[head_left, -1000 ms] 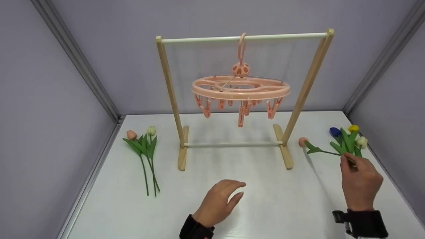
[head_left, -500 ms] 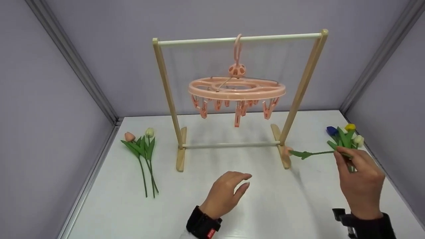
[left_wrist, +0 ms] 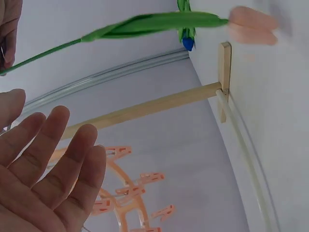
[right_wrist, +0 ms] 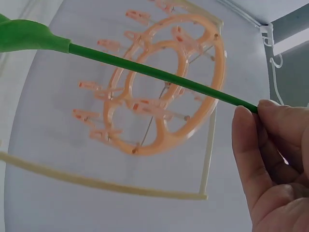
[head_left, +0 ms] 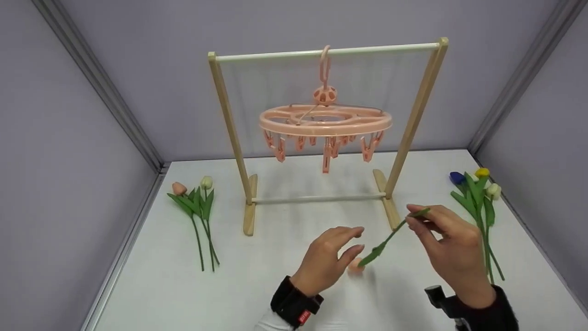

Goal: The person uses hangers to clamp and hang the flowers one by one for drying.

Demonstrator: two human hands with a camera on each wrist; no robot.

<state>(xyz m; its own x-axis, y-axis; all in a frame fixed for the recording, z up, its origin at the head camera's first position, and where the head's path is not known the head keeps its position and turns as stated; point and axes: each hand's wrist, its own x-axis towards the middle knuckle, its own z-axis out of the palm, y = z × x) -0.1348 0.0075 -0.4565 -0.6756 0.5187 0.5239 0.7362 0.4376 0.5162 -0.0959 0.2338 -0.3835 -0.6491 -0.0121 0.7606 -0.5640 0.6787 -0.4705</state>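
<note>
My right hand [head_left: 452, 250] pinches the stem of a pink artificial tulip [head_left: 378, 250] between thumb and fingertips. The tulip slants down to the left, its pink bloom low over the white table. In the right wrist view, thumb and finger meet on the green stem [right_wrist: 159, 73], near one end. My left hand [head_left: 324, 259] is held beside the bloom, thumb and fingers apart; the left wrist view shows its fingers [left_wrist: 79, 150] extended and holding nothing. Behind both hands, a pink oval clip hanger [head_left: 326, 130] with several dangling clips [head_left: 326, 156] hangs from a wooden rack [head_left: 415, 117].
Several tulips [head_left: 477, 193], with blue, yellow and white blooms, lie at the table's right side. More tulips [head_left: 202, 207], pink and white, lie at the left. The rack's feet [head_left: 249, 216] stand on the white table [head_left: 151, 276], with grey walls around.
My right hand has moved left, away from the right-hand tulips, and the pink tulip it holds has swung down toward my left hand. My left hand has shifted slightly right and up.
</note>
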